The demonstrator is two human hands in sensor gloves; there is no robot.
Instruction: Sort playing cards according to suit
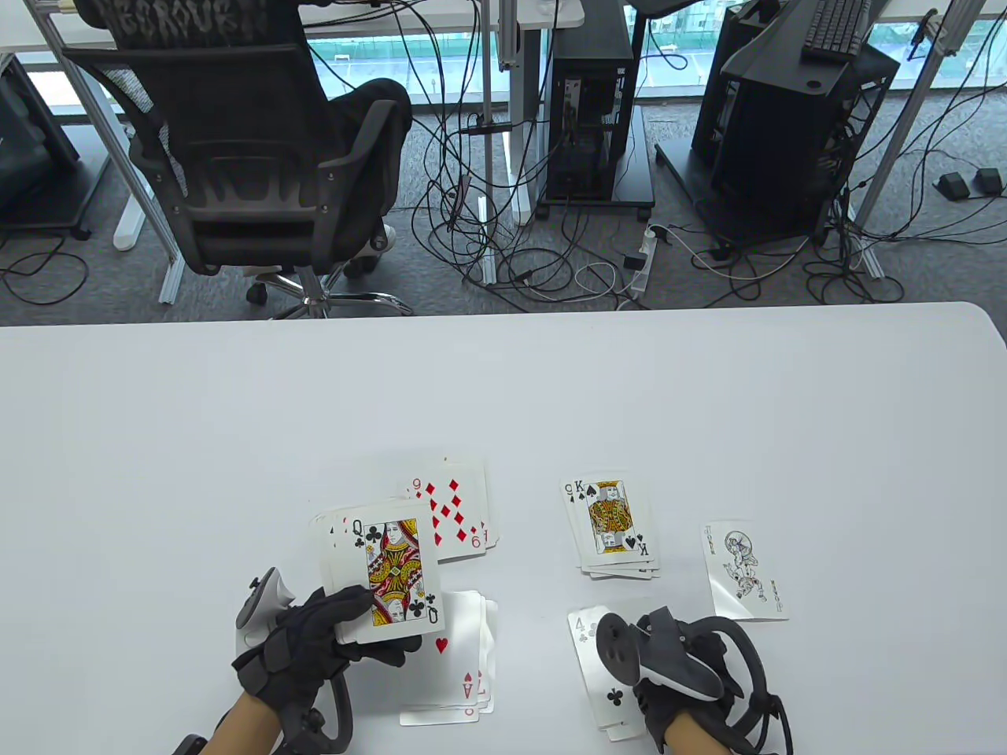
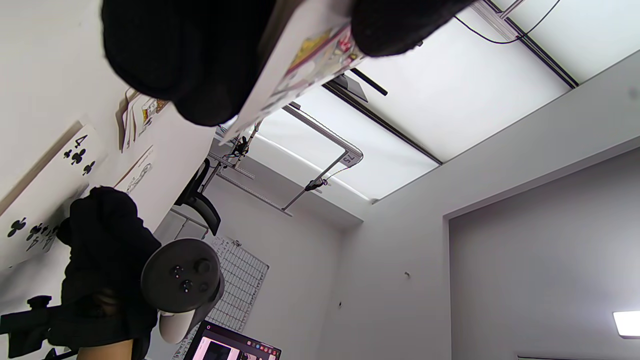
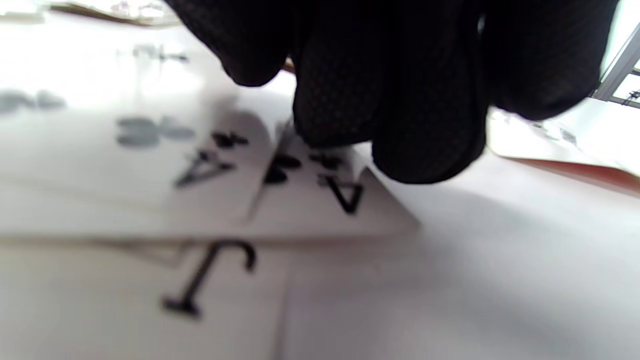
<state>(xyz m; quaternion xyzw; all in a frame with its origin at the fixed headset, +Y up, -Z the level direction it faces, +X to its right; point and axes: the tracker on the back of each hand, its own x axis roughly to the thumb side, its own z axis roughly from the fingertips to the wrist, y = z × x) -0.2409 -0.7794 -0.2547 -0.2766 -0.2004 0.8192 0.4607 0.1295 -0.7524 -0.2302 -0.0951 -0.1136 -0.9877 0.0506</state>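
The left hand (image 1: 315,637) holds the unsorted deck (image 1: 378,570) face up above the white worktop (image 1: 503,393), its grip clamped on the stack with the thumb across the face, so the queen of clubs on top can be read before it is dealt. The right hand (image 1: 676,676) rests over the clubs pile (image 1: 602,668), whose top card is a four; in the right wrist view its fingertips (image 3: 425,145) lie on the cards, but whether that grip is pressing flat or pinching a card cannot be told. Sorted stacks lie face up so each suit shows at a glance: the diamonds pile (image 1: 452,511) behind the deck, the hearts pile (image 1: 460,661) under it, the spades pile (image 1: 614,527) topped by a king, and a lone joker (image 1: 743,570) set apart on the right. The cards are thin, glossy rectangles with rounded corners, loosely fanned, not squared. Since the queen is a club, it likely belongs under the right hand.
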